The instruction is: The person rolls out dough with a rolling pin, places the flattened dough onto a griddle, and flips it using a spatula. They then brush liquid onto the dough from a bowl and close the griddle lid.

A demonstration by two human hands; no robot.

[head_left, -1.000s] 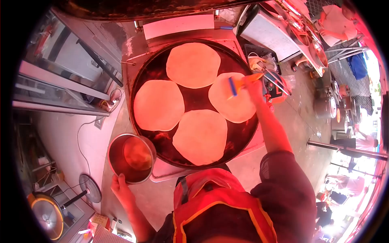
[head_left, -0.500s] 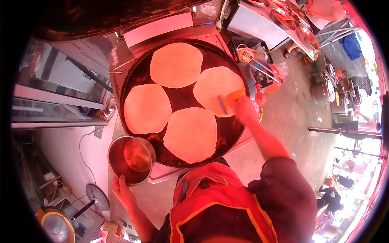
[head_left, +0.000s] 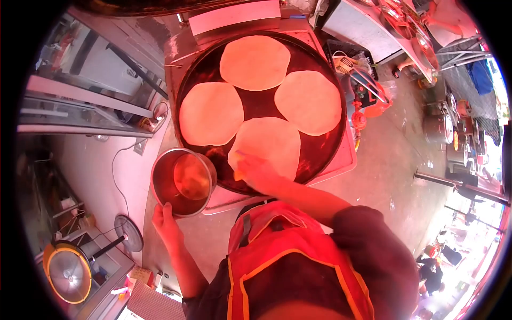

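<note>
A large round dark griddle [head_left: 261,102] carries several flat dough rounds: a far one [head_left: 255,63], a right one [head_left: 308,102], a left one [head_left: 212,113] and a near one [head_left: 277,141]. My left hand [head_left: 169,226] grips the rim of a metal bowl [head_left: 169,197], tilted toward me beside the griddle's near-left edge, with yellowish liquid inside. My right hand [head_left: 261,175], smeared by motion, is closed around an orange brush [head_left: 239,169] over the near round's left edge. Whether the bristles touch the dough is hard to tell.
Glass panels [head_left: 85,98] stand to the left. A round-framed fan or lamp [head_left: 68,272] is at lower left. Past the griddle's right side are a black crate [head_left: 368,58] with tools and a red valve [head_left: 359,121]. Another person's arm [head_left: 445,25] shows at upper right.
My right hand has swept with the brush from the right dough round to the near one. My left hand still holds the bowl. The whole view has shifted slightly.
</note>
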